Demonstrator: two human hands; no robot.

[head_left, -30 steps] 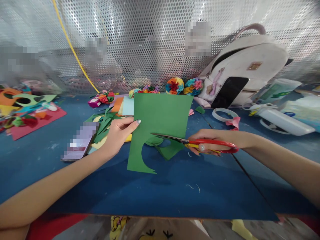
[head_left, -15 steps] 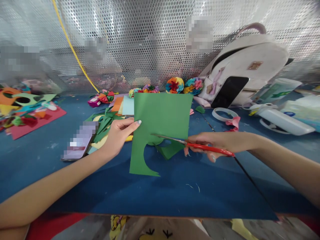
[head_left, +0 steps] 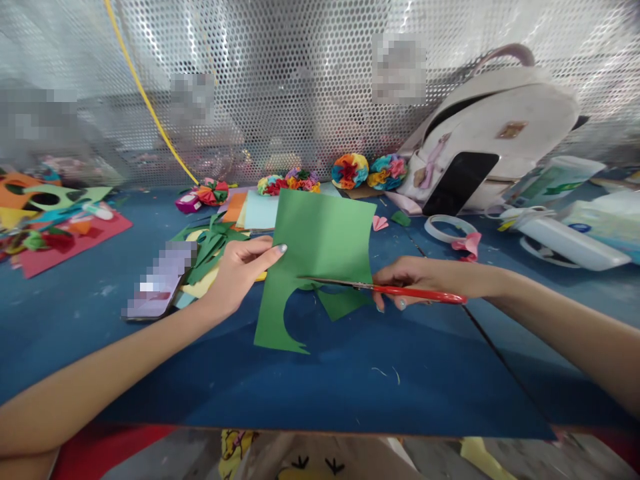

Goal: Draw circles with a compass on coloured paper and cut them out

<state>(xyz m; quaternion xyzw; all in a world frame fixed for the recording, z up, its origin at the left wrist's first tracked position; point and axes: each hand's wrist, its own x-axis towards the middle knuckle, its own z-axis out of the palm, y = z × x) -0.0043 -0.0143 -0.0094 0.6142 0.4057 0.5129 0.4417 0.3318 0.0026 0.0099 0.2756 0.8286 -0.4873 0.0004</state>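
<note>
A sheet of green paper (head_left: 325, 233) is held up over the blue table, pinched at its left edge between the thumb and fingers of my left hand (head_left: 245, 270). A curved piece is cut out of its lower part, leaving a hooked strip at the bottom left. My right hand (head_left: 415, 280) is closed round the red handles of a pair of scissors (head_left: 420, 292). Their blades lie across the sheet at the top of the curved cut, pointing left. Below the blades a dark green flap (head_left: 343, 303) hangs; whether it is still joined to the sheet, I cannot tell.
Left of my hands lie a phone (head_left: 163, 280) and green paper scraps (head_left: 213, 243). Crepe-paper flowers (head_left: 350, 171) line the back by a perforated metal wall. A white backpack (head_left: 505, 113), a tape roll (head_left: 445, 229) and a white device (head_left: 575, 240) are on the right.
The green sheet has tilted, its top leaning away and its lower end shifting slightly left. The scissors have turned more level, and the fingers of my right hand have drawn closer together.
</note>
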